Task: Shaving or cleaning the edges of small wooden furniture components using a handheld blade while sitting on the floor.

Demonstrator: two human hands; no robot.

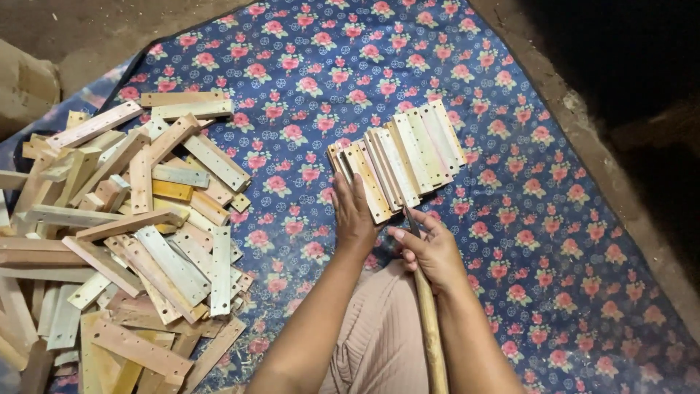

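Left hand lies flat, fingers spread, on the row of wooden slats; right hand grips a wooden-handled tool (blade touching the slats).

Cloth: dark blue, printed all over with pink roses, small green leaves and white wheel-like motifs. Row of slats: pale cream and tan wood, some faintly tinted pink or green. Pile of slats: beige, whitish and pinkish wood with a few yellow pieces. Stick: light tan. Garment: dusty pink, finely ribbed. Ground: brown.
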